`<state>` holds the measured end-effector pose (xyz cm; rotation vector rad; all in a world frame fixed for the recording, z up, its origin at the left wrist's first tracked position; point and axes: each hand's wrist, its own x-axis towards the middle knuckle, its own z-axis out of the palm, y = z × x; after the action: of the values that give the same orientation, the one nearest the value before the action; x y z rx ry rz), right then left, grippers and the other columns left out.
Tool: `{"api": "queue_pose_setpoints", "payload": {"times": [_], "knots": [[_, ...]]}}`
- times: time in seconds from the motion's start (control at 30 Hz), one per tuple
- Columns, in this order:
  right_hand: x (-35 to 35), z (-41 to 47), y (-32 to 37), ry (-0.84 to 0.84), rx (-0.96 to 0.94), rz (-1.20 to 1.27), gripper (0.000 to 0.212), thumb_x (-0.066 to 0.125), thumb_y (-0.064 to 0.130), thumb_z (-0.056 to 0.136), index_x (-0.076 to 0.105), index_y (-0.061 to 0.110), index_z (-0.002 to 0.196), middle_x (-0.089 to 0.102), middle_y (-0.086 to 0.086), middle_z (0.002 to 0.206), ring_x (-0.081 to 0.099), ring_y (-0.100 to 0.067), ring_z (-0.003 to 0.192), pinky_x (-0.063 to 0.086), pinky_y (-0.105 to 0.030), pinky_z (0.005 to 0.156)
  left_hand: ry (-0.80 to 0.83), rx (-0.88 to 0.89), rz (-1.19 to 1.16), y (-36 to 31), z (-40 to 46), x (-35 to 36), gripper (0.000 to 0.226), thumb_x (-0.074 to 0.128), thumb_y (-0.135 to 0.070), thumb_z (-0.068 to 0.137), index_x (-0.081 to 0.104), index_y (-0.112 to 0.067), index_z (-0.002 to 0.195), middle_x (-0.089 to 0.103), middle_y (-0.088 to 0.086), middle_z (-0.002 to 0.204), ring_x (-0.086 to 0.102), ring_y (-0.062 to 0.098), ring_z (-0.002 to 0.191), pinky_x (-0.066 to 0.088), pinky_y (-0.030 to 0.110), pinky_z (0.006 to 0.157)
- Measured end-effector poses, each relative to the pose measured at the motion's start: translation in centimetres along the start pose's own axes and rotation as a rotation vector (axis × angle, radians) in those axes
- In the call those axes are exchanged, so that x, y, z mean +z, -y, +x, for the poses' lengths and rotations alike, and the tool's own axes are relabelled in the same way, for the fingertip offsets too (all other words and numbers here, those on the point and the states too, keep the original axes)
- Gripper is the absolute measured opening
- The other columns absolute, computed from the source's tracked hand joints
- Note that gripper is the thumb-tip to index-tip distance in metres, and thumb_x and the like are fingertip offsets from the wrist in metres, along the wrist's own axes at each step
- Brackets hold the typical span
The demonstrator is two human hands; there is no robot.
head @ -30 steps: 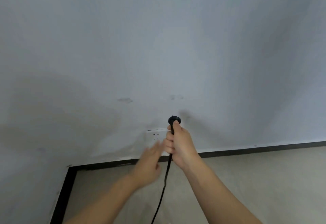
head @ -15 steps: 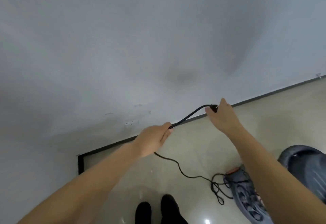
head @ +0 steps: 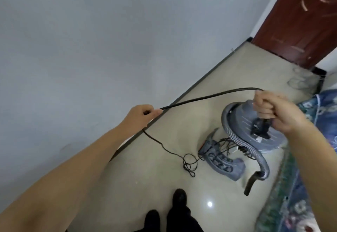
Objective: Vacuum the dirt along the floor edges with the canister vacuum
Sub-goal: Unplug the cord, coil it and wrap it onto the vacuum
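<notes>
Vacuum [head: 242,122], gray and round, sits on the floor [head: 136,186] near the wall [head: 91,40], beside a flowery blanket [head: 291,204]. Its hose [head: 242,146] curls over the floor. The person's left hand [head: 141,115] pinches the black cord [head: 209,97]. The right hand [head: 273,112] grips the cord near its plug [head: 259,128], above the vacuum. More cord lies tangled on the floor. A red door [head: 300,21] stands far back.

vacuum [head: 255,131] on floor [head: 145,186] right of wall [head: 91,49] | door [head: 300,21] behind | shoes [head: 175,208] in front
</notes>
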<state>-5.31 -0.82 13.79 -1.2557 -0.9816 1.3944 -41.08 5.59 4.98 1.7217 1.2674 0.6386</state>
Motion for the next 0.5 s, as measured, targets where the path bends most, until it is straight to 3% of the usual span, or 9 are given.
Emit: {"api": "queue_pose_setpoints", "payload": {"times": [0.1,0.17,0.2,0.23,0.27,0.3,0.33,0.4,0.5], "knots": [[-6.7,-3.5,-0.8,-0.018,-0.048,0.27,0.027,0.041,0.014,0.091,0.058,0.01,0.07,0.023,0.002,0.058,0.021,-0.009,0.05,0.033,-0.02,0.041,0.014,-0.046,-0.011,1.4,-0.7,0.5,0.047,0.059,-0.037,0.093,0.037,-0.009,0.062,0.031,0.008,0.06,0.033,0.015,0.053,0.035,0.014,0.049],[-13.5,-5.0,-2.3,-0.138,-0.075,0.426,0.052,0.011,0.02,0.102,0.056,-0.005,0.102,0.042,-0.013,0.076,0.04,-0.023,0.07,0.041,-0.031,0.069,0.023,-0.099,0.031,3.1,-1.2,0.2,0.048,0.059,-0.039,0.093,0.034,-0.013,0.061,0.029,0.006,0.06,0.034,0.017,0.055,0.037,0.02,0.053],[-15.4,-6.2,-2.9,-0.255,-0.087,0.464,0.048,0.017,0.019,0.103,0.057,-0.007,0.104,0.045,-0.014,0.078,0.042,-0.023,0.072,0.04,-0.03,0.072,0.021,-0.139,0.061,4.2,-1.5,-0.1,0.047,0.058,-0.039,0.093,0.034,-0.014,0.061,0.029,0.006,0.06,0.034,0.017,0.056,0.036,0.024,0.056],[-16.9,-7.4,-3.6,-0.423,-0.12,0.407,0.028,0.044,0.017,0.095,0.061,-0.005,0.091,0.043,-0.009,0.067,0.039,-0.016,0.063,0.04,-0.025,0.063,0.009,-0.175,0.112,5.1,-1.9,-0.3,0.046,0.057,-0.04,0.093,0.035,-0.014,0.062,0.031,0.007,0.062,0.035,0.017,0.058,0.034,0.027,0.057],[-16.1,-7.8,-4.2,-0.481,-0.093,0.378,0.019,0.071,0.021,0.072,0.061,0.006,0.074,0.035,0.0,0.053,0.029,-0.008,0.051,0.037,-0.021,0.048,-0.01,-0.191,0.175,5.7,-2.1,-0.4,0.046,0.055,-0.04,0.094,0.035,-0.014,0.062,0.032,0.007,0.062,0.035,0.017,0.058,0.031,0.028,0.058],[-14.7,-8.0,-4.5,-0.506,0.021,0.456,0.032,0.079,0.028,0.054,0.053,0.014,0.068,0.028,0.008,0.043,0.019,-0.003,0.042,0.032,-0.019,0.037,-0.019,-0.183,0.244,5.8,-2.2,0.0,0.046,0.054,-0.04,0.094,0.034,-0.015,0.061,0.033,0.006,0.06,0.034,0.018,0.057,0.028,0.029,0.057],[-13.1,-8.0,-4.9,-0.601,0.019,0.413,0.035,0.077,0.03,0.058,0.047,0.017,0.07,0.028,0.011,0.038,0.019,-0.003,0.034,0.028,-0.018,0.032,-0.003,-0.15,0.311,5.1,-2.3,0.7,0.047,0.053,-0.039,0.095,0.033,-0.017,0.06,0.034,0.002,0.057,0.033,0.016,0.054,0.026,0.03,0.056],[-8.5,-5.8,-5.9,-0.637,-0.051,0.211,0.021,0.053,0.023,0.094,0.045,0.015,0.076,0.044,0.01,0.039,0.038,0.0,0.032,0.029,-0.01,0.032,0.127,-0.01,0.453,2.0,-2.0,3.7,0.047,0.05,-0.04,0.096,0.031,-0.021,0.058,0.033,-0.005,0.052,0.034,0.011,0.051,0.027,0.029,0.055],[0.0,-3.3,-6.2,-0.39,0.12,-0.179,0.033,0.035,0.02,0.106,0.059,0.006,0.089,0.073,-0.002,0.069,0.071,-0.01,0.064,0.055,-0.017,0.057,0.446,0.313,0.652,-5.4,-2.1,10.0,0.042,0.045,-0.041,0.099,0.037,-0.022,0.062,0.037,-0.004,0.057,0.038,0.014,0.059,0.025,0.029,0.06]]}}
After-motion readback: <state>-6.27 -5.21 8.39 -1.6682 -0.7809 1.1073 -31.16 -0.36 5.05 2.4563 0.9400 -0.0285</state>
